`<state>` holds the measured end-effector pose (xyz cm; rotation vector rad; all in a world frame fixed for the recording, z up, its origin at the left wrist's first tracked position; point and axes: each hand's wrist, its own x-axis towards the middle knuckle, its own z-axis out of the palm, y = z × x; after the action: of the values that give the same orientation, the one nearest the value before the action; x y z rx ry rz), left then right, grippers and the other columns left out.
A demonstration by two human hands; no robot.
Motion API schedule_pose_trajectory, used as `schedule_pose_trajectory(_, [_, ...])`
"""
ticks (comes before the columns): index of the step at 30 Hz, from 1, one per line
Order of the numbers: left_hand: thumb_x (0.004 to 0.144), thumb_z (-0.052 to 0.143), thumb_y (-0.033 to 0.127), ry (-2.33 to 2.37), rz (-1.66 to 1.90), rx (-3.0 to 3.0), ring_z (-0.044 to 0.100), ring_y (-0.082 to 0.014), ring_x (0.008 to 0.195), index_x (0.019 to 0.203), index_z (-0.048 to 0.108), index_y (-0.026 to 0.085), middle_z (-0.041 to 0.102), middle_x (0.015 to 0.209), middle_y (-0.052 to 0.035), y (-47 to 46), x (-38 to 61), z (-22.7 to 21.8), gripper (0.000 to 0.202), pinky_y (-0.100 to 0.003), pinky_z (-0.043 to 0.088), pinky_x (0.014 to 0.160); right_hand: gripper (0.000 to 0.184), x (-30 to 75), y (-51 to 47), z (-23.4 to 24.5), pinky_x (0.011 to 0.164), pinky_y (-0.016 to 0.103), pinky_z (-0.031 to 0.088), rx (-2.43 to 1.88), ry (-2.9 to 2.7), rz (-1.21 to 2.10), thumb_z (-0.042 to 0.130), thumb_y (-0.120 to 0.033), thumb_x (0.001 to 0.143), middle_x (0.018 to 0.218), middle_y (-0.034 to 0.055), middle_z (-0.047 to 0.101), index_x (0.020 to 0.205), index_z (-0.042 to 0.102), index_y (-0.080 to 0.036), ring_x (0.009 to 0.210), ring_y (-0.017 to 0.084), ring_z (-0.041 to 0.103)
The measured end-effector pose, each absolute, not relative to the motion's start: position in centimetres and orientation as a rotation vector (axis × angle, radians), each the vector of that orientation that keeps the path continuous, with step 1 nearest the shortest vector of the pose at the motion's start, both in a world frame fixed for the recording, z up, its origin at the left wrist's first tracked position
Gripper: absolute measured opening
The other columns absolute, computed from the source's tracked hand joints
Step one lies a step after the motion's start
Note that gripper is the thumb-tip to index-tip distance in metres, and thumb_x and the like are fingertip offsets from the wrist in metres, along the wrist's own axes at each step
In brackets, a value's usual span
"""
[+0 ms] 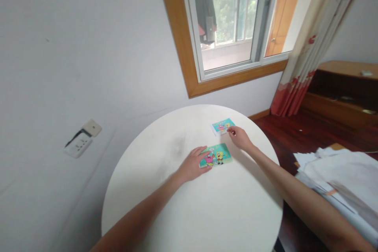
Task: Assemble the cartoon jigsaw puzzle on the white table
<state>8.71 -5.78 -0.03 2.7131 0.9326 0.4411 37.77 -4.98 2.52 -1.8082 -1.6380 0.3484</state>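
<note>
A small green card-like booklet (220,156) with pink and yellow cartoon characters lies on the round white table (224,208). My left hand (194,164) rests over its left end, fingers spread and thumb along the near edge. Farther back lies a second, similar piece (221,126), blue-green with the same kind of cartoon print and a white border on its left. At its right corner is my right hand (239,138), thumb and forefinger pinched together. Whether those fingertips grip the corner or something small is too fine to tell.
Beyond the table stand a white wall with a socket (79,144) and a wood-framed window (193,86). On the right are a pile of white papers or cloth (348,177), a curtain (291,90) and a low wooden cabinet (339,102).
</note>
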Motion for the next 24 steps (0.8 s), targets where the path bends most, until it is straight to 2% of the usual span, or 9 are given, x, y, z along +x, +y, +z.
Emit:
schedule_pose_trajectory(5, [0.085, 0.065, 0.055, 0.971, 0.511, 2.731, 0.042, -0.0284, 0.137, 0.138, 0.056, 0.023, 0.048, 0.15, -0.0106, -6.2, 16.4, -0.7, 0.062, -0.045, 0.035, 0.117, 0.036, 39.6, -11.4, -0.2, 0.102, 0.036, 0.042, -1.761, -1.852, 0.15, 0.047, -0.016, 0.092, 0.126, 0.0144, 0.063, 0.123, 0.065, -0.014, 0.115, 0.026, 0.056])
schedule_pose_trajectory(9, [0.088, 0.061, 0.057, 0.977, 0.565, 2.765, 0.044, -0.0287, 0.136, 0.137, 0.057, 0.02, 0.05, 0.147, -0.012, -5.5, 21.7, -1.0, 0.062, -0.044, 0.035, 0.117, 0.043, 41.3, -14.2, -2.1, 0.11, 0.044, 0.038, -1.794, -1.898, 0.032, 0.046, -0.025, 0.096, 0.142, 0.0161, 0.052, 0.137, 0.056, -0.016, 0.132, 0.03, 0.046])
schedule_pose_trajectory(16, [0.088, 0.059, 0.058, 1.01, 0.6, 2.77, 0.045, -0.0305, 0.135, 0.134, 0.059, 0.02, 0.051, 0.146, -0.0131, -4.7, 25.8, -1.0, 0.06, -0.046, 0.036, 0.114, 0.045, 43.8, -13.4, -2.3, 0.114, 0.049, 0.033, -1.876, -1.941, -0.042, 0.044, -0.032, 0.098, 0.147, 0.0187, 0.049, 0.138, 0.055, -0.013, 0.138, 0.032, 0.042])
schedule_pose_trajectory(20, [0.089, 0.057, 0.059, 1.018, 0.595, 2.768, 0.044, -0.0305, 0.136, 0.135, 0.058, 0.02, 0.05, 0.147, -0.0134, -4.7, 26.2, -0.9, 0.061, -0.047, 0.035, 0.115, 0.044, 44.0, -13.2, -1.8, 0.114, 0.049, 0.033, -1.866, -1.959, -0.038, 0.044, -0.032, 0.098, 0.146, 0.0177, 0.05, 0.137, 0.056, -0.015, 0.138, 0.031, 0.042])
schedule_pose_trajectory(24, [0.092, 0.054, 0.059, 1.048, 0.641, 2.74, 0.042, -0.0293, 0.139, 0.136, 0.056, 0.019, 0.047, 0.15, -0.0131, -4.9, 25.5, -0.5, 0.059, -0.047, 0.034, 0.116, 0.044, 43.4, -13.9, -1.4, 0.116, 0.052, 0.029, -1.892, -1.901, -0.078, 0.042, -0.032, 0.1, 0.151, 0.0167, 0.045, 0.138, 0.055, -0.016, 0.143, 0.031, 0.036])
